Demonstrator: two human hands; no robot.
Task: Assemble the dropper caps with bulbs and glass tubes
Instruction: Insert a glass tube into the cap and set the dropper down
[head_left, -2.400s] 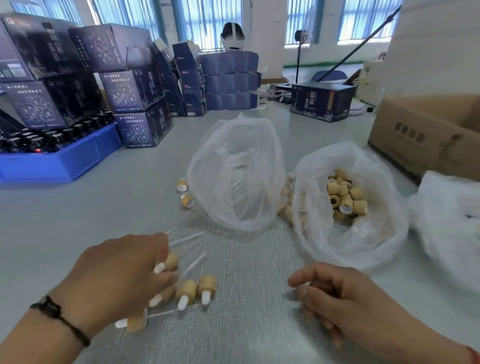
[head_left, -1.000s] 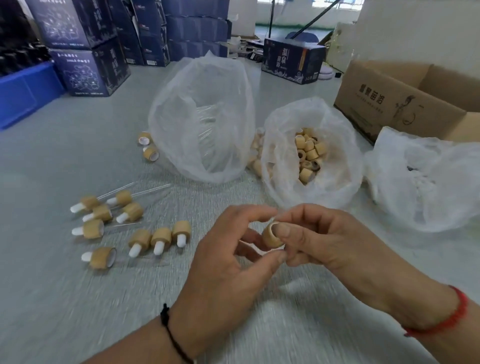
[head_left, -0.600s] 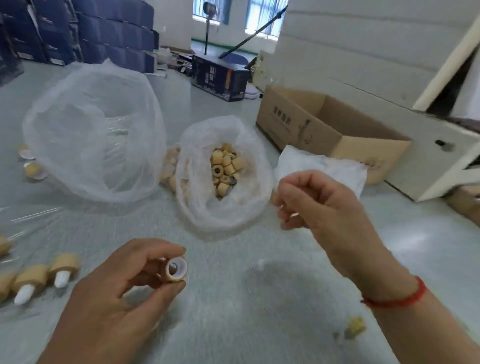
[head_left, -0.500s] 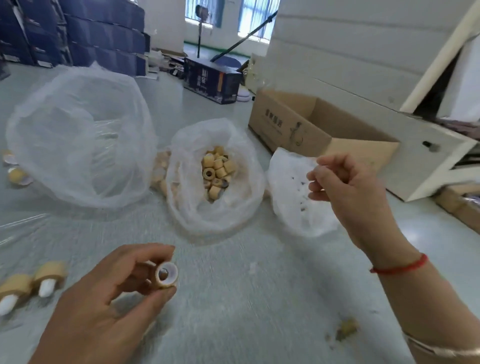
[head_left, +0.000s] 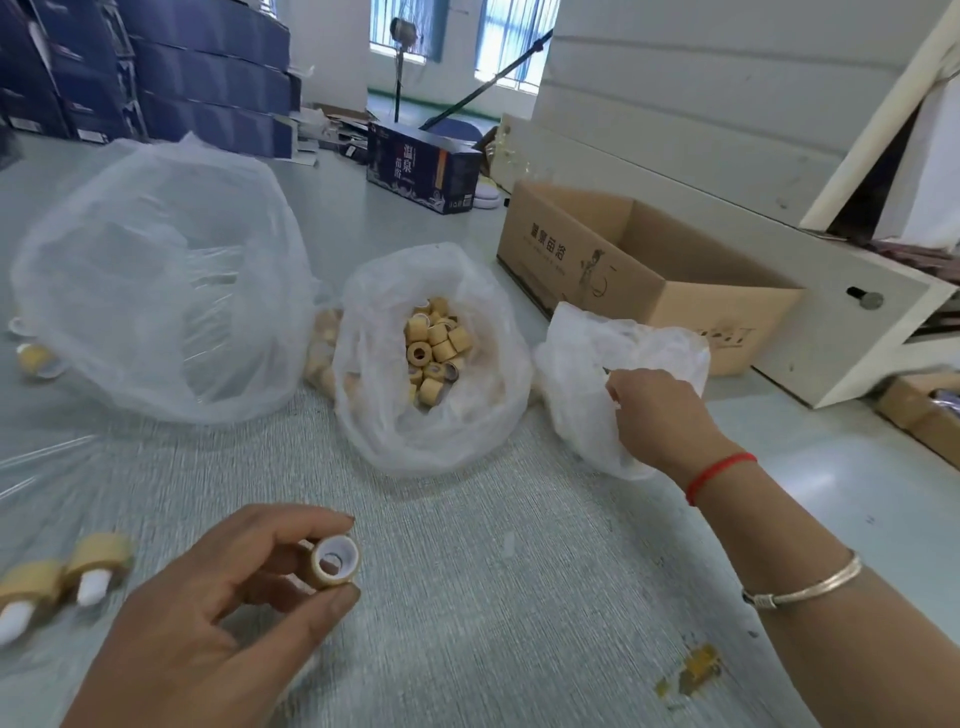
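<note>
We hold one wooden cap (head_left: 332, 564) in our left hand (head_left: 218, 623), pinched between thumb and fingertips, its open, white-lined mouth turned up and to the right, toward our other hand. That bore axis matters, because a bulb has to enter along it, and the bulb must come from the right.

Our right hand (head_left: 660, 415) is well apart from the cap, reaching up and rightward into the small crumpled bag (head_left: 582, 364). The fingers curl down into the plastic; whether they already grip a bulb we cannot tell, since the film hides the fingertips and the contents look only like a white haze. We judge this bag to be the bulb supply, and the right hand is plainly the nearer one to it.

Between the two hands, further out, the middle bag (head_left: 467, 415) lies open with loose caps (head_left: 434, 345) heaped inside. Beyond our left hand sits the large clear bag (head_left: 156, 286), faint glass tubes showing through. Just left of our left hand lie finished droppers (head_left: 96, 566), white bulbs pointing toward us. Past the right hand stands an open cardboard box (head_left: 597, 260).
</note>
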